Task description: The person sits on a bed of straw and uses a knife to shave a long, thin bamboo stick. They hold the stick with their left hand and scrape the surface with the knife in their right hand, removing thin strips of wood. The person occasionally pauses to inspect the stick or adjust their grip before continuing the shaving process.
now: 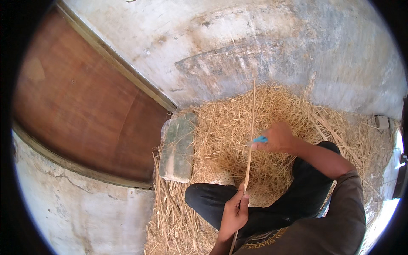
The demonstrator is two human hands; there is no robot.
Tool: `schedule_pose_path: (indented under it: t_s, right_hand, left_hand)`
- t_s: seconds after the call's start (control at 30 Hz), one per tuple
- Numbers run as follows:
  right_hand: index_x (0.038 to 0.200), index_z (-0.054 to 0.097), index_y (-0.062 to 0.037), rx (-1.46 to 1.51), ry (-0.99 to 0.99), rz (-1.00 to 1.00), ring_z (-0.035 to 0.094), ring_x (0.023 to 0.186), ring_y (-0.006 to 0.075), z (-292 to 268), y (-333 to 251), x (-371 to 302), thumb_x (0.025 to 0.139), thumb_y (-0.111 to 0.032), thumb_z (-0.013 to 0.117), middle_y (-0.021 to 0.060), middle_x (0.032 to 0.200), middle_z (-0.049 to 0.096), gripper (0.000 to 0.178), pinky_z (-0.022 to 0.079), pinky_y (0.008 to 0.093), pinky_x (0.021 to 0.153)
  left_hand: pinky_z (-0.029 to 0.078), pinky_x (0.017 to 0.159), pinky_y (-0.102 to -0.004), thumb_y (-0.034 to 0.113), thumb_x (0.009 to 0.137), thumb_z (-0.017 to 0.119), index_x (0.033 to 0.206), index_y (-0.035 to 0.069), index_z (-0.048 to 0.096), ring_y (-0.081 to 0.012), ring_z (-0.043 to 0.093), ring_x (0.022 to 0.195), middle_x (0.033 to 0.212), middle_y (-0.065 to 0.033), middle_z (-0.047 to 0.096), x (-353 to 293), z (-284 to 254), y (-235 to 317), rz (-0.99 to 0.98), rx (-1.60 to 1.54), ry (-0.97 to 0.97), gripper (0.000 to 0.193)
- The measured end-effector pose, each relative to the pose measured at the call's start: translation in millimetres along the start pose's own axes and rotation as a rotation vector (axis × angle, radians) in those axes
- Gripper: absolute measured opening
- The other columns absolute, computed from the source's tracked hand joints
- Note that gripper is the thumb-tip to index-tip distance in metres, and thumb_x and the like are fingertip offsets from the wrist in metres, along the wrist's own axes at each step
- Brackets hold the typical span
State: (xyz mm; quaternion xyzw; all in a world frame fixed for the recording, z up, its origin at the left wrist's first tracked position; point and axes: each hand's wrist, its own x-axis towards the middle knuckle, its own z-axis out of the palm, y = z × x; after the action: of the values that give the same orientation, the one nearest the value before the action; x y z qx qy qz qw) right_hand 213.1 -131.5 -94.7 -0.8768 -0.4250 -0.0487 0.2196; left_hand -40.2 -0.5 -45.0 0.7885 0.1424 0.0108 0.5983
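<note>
I count 2 bare hands, 1 long strip, 1 blue tool, 1 greenish block, 1 brown door panel and 1 small grey stone. The straw pieces are too many to count.

The long strip point(249, 163) is to the right of the greenish block point(175, 146). It is straw-coloured, thin and almost straight; it looks narrower at the far end and a little broader near the lower hand. Its near end goes out of view at the lower edge.

The left hand point(235, 214), to the lower right of the block, has a narrow grip: fingers and thumb are closed around the strip. The right hand point(278, 138), to the right of the block, is curled around the blue tool point(260, 139). The tool's tip is beside the strip, but it is blurred, and I cannot tell if they touch.

The block seems to have clear wrapping at its left edge; I cannot tell what is inside. Loose straw point(221, 123) spreads to the right of the block and also below it. 2 bent legs in dark trousers point(272, 216) lie to the block's lower right. The door panel point(85, 97) is left of the block, the stained wall point(272, 51) is beyond it, and the grey stone point(381, 122) is far to its right.
</note>
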Motion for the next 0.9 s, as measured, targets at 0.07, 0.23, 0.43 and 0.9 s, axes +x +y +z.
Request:
schedule_pose_path:
  t_s: [0.07,0.23,0.43,0.9]
  right_hand:
    - [0.052,0.056,-0.009,-0.061,0.156,0.046,0.046,0.038,0.0227,9.0,18.0,6.6,0.078,-0.082,0.036,0.0053,0.042,0.045,0.08,0.037,0.0393,0.039]
    - [0.052,0.054,-0.0039,0.009,0.08,0.443,0.047,0.04,0.0253,-25.4,86.8,44.5,0.081,-0.08,0.031,0.0077,0.044,0.045,0.085,0.041,0.0401,0.042]
    - [0.051,0.052,-0.0041,0.055,0.248,0.827,0.051,0.05,0.0189,-37.5,164.8,43.1,0.082,-0.08,0.026,0.0075,0.05,0.049,0.086,0.044,0.0386,0.051]
    - [0.05,0.057,-0.0098,0.045,0.061,-0.127,0.052,0.036,0.0259,-4.4,-55.6,-15.3,0.071,-0.077,0.054,0.0086,0.041,0.048,0.071,0.039,0.0368,0.036]
  left_hand:
    - [0.039,0.063,-0.0168,0.008,0.098,0.046,0.136,-0.006,0.04,-0.0035,0.045,0.071,0.082,-0.001,0.055,-1.4,-0.2,-6.0,0.018,0.039,-0.013,0.041]
    - [0.039,0.086,-0.0203,0.007,0.097,0.045,0.134,-0.007,0.041,-0.0084,0.049,0.1,0.116,-0.0133,0.058,-28.7,2.5,10.1,0.048,-0.012,-0.071,0.039]
    - [0.038,0.056,-0.0172,0.01,0.099,0.043,0.134,-0.003,0.043,-0.0026,0.047,0.063,0.082,-0.0011,0.055,-46.0,-1.3,-0.9,-0.13,-0.129,-0.17,0.038]
    - [0.028,0.038,-0.0186,0.021,0.101,0.037,0.135,-0.002,0.041,-0.0034,0.029,0.04,0.068,-0.0014,0.045,14.7,-10.6,-3.5,-0.29,-0.836,-0.011,0.041]
